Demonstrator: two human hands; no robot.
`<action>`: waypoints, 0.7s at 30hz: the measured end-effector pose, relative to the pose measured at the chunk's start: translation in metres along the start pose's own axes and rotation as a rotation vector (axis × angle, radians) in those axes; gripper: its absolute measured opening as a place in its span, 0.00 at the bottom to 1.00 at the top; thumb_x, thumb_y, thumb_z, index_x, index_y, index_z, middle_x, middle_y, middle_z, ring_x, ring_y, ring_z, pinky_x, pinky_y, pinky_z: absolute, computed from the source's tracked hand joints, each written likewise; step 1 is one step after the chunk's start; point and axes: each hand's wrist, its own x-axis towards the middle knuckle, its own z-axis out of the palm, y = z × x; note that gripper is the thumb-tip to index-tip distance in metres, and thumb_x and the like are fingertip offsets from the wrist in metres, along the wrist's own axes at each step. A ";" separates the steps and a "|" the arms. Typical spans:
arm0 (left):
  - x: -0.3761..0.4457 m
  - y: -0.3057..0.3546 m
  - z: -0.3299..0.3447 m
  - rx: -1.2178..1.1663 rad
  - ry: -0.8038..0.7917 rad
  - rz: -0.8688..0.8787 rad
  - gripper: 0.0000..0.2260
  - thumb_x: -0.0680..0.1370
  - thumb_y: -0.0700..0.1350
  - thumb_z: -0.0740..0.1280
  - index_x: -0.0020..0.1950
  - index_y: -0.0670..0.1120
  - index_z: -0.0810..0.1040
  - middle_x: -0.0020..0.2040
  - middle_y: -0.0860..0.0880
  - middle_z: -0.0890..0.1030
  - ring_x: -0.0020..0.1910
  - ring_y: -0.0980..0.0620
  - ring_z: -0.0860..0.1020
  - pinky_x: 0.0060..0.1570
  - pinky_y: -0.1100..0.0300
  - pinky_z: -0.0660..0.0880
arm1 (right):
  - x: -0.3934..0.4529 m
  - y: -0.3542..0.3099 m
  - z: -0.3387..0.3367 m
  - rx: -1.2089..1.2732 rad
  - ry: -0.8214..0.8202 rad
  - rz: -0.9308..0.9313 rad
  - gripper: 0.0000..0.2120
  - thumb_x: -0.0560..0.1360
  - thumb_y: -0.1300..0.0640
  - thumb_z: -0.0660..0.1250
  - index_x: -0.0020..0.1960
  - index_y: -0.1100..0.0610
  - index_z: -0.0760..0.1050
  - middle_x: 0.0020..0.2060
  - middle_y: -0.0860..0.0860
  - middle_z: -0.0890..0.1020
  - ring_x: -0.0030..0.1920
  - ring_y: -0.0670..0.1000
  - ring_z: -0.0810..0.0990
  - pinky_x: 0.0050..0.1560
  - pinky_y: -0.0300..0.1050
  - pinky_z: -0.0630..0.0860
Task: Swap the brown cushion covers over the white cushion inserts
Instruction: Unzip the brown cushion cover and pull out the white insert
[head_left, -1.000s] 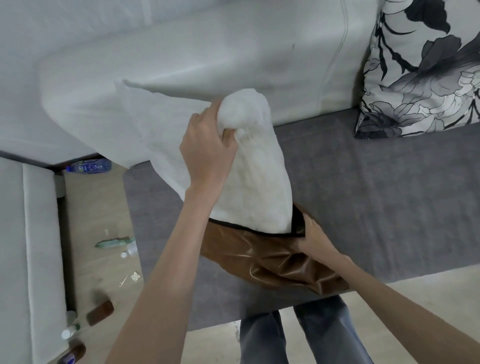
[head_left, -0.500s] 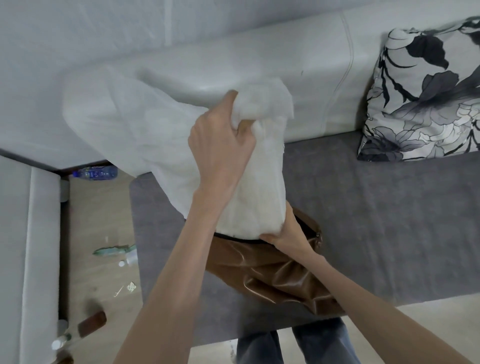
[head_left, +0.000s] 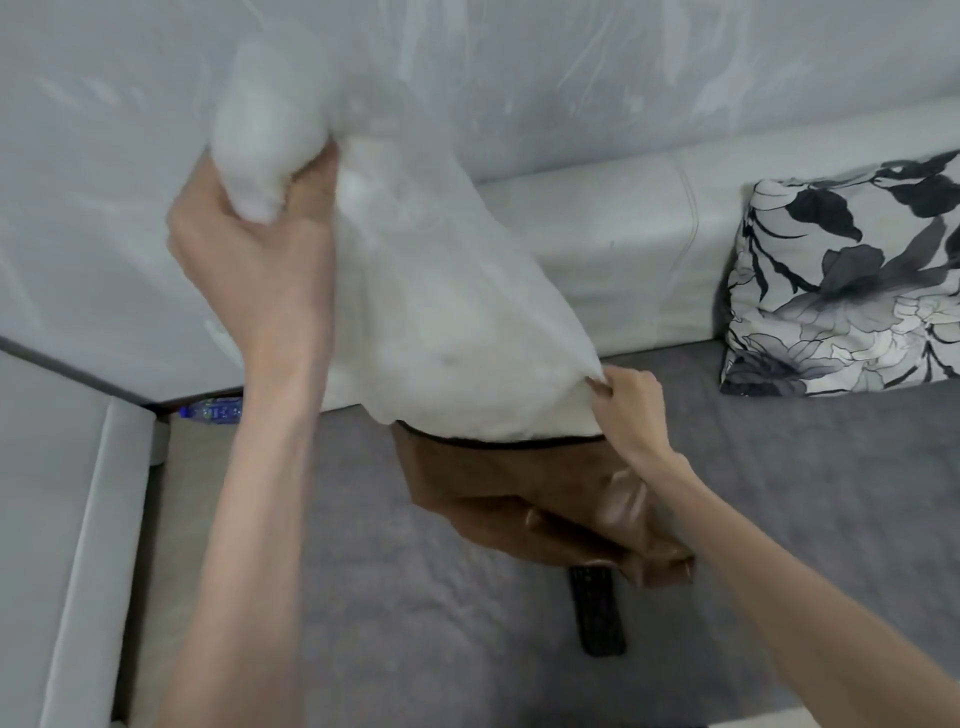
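Head view: sofa (head_left: 519, 597) lies below; insert (head_left: 441, 322) is mostly out of cover (head_left: 519, 499), which hangs under it; left hand (head_left: 254, 260) clenches its top, right hand (head_left: 631, 410) pinches its lower corner; better to pin the cover while lifting

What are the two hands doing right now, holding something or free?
Left hand: grips a bunched top corner of the white cushion insert.
Right hand: pinches the insert's lower corner, just above the brown cover.
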 end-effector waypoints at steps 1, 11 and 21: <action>0.012 0.001 -0.010 -0.028 0.039 -0.001 0.07 0.69 0.51 0.74 0.34 0.58 0.78 0.33 0.61 0.79 0.37 0.60 0.77 0.40 0.56 0.77 | 0.007 -0.008 -0.015 -0.017 0.057 -0.038 0.08 0.69 0.66 0.63 0.32 0.60 0.71 0.25 0.56 0.74 0.30 0.62 0.74 0.32 0.50 0.63; -0.001 -0.034 -0.067 0.012 0.012 -0.302 0.04 0.71 0.54 0.72 0.42 0.55 0.83 0.41 0.58 0.84 0.45 0.59 0.83 0.47 0.60 0.80 | 0.004 -0.034 -0.108 -0.179 0.236 -0.185 0.03 0.65 0.60 0.55 0.34 0.58 0.67 0.26 0.63 0.73 0.30 0.66 0.72 0.31 0.48 0.62; -0.057 -0.093 -0.093 0.189 0.104 -0.565 0.22 0.72 0.57 0.71 0.57 0.42 0.81 0.53 0.45 0.83 0.53 0.49 0.81 0.56 0.48 0.78 | -0.017 -0.049 -0.150 -0.250 0.349 -0.338 0.11 0.63 0.63 0.56 0.41 0.62 0.75 0.30 0.57 0.76 0.34 0.61 0.74 0.29 0.47 0.65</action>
